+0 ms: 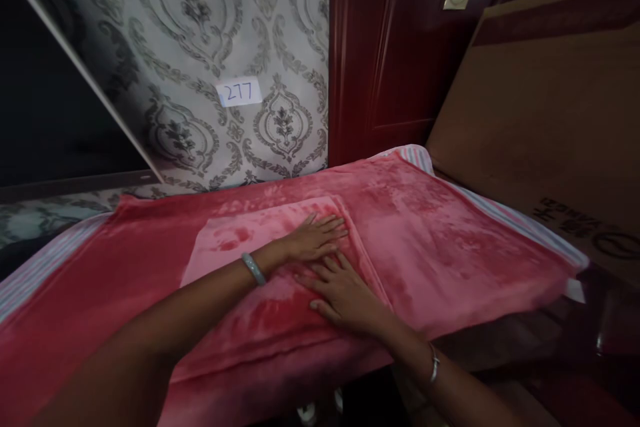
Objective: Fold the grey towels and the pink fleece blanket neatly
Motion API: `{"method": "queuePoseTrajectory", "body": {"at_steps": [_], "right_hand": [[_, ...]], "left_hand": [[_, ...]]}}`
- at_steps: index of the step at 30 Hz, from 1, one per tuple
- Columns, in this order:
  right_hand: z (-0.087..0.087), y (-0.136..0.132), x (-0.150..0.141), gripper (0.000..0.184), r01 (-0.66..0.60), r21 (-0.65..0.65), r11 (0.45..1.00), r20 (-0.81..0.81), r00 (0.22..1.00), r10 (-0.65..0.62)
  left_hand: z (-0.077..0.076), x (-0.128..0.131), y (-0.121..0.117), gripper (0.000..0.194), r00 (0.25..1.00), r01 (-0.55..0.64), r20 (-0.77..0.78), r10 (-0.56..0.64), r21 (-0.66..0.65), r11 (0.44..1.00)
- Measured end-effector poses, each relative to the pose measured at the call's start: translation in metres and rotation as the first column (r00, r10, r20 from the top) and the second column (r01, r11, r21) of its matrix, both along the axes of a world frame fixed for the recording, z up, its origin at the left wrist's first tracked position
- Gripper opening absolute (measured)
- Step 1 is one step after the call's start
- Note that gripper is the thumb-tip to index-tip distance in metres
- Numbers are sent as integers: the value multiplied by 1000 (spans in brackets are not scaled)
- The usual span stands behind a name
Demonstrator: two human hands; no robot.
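Observation:
A folded pink-red plush cloth (240, 310) lies on a larger red plush cover (430, 227) spread over the surface. My left hand (316, 238) rests flat on the folded cloth near its right edge, fingers spread and pointing right. Just below it, my right hand (343, 293) also lies flat on the cloth, its fingers spread toward the upper left. The fingertips of the two hands nearly meet, and neither hand grips anything. A pale bangle (253, 269) circles the left wrist, and a thin silver bracelet (435, 365) the right.
Striped fabric (520, 217) shows beneath the red cover. A large cardboard box (545, 113) leans at the right. Behind are patterned wallpaper with a paper label (240, 91) reading 277 and a dark red wood panel (375, 47). A black screen (55, 93) stands at left.

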State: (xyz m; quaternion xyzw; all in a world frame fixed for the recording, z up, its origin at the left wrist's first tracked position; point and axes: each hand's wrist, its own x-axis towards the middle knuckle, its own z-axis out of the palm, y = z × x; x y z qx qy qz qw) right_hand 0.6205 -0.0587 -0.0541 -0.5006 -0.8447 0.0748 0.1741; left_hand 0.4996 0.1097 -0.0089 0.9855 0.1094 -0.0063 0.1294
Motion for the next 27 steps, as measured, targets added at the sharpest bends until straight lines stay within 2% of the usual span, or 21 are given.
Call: {"method": "queuePoseTrajectory", "body": {"at_steps": [4,7,10,13,21,24,27], "right_hand": [[-2,1,2,58,-21,-52,998,-32,999,19],[-2,1,4,59,-34,-84,996,-63,998,28],[-1,1,5,62,-40,-106,994,-93,995,30],[-1,0,5,65,-40,-114,993,-104,994,28],[0,1,3,65,-27,-91,996,-39,999,23],[-4,2,1,62,-15,-54,998,-9,1000,14],[-7,2,2,58,-6,-20,1000,11,1000,7]], "left_hand": [[-7,14,36,66,999,39,-14,-38,93,995],[-11,18,56,74,996,-82,32,80,99,992],[-17,21,66,77,974,-218,67,215,28,976],[-20,21,66,77,971,-233,48,234,-14,972],[-23,22,57,75,966,-253,52,251,31,967],[-21,23,52,74,969,-242,67,237,89,966],[-11,23,44,71,963,-269,79,258,196,943]]}}
